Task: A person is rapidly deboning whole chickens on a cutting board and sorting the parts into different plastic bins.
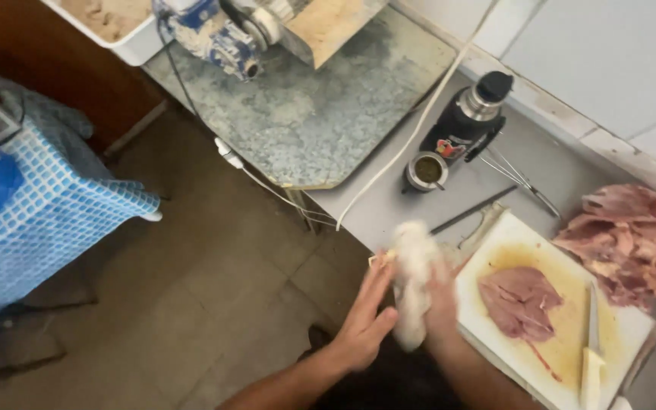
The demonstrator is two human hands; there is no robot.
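A crumpled white cloth sits between both my hands at the counter's front edge. My left hand presses against its left side. On its right side, my right hand grips it, blurred by motion. Just to the right lies a white cutting board stained yellow. A flat piece of raw pink meat rests on the board. A white-handled knife lies on the board's right side, blade pointing away from me.
A heap of raw meat lies on the grey counter at the right. A black flask, a small metal cup, a dark rod and a white cable are behind. Blue checked cloth covers something at left.
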